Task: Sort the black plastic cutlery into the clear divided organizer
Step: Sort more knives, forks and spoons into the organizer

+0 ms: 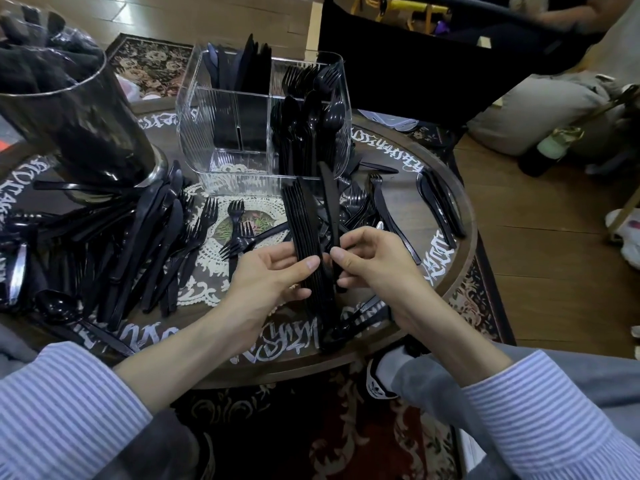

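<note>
1. The left hand [277, 271] is holding a neat stack of knives [304, 230], with the thumb across the front and the fingers curled round behind the handles.
2. The right hand [367, 258] is pinching a single knife [329, 202] by its handle, just beside the stack at its 3 o'clock; it looks to be getting lined up with the others.
3. The knives are probably very light, thin and a little bendy, with smooth, slippery faces, so a stack like this could be fanning or sliding apart if squeezed loosely. Taking hold low on the handles, near the middle of the bundle's width, seems the steadiest grip.
4. The stack's long axis is running from about 6 o'clock to 12 o'clock, tilted slightly towards 11, with the blades pointing away from the person and the handles nearest the body. The single knife is lying nearly parallel, its tip towards 12.
5. The organizer [194, 109] is standing on the desk [460, 209] at 12 o'clock from the hands, with knives at its back left, forks and spoons on its right, and what seems to be an empty front left compartment, though the ribbed walls are blurring the view.
6. Loose cutlery [149, 237] is lying at 9 o'clock and 2 o'clock.
</note>
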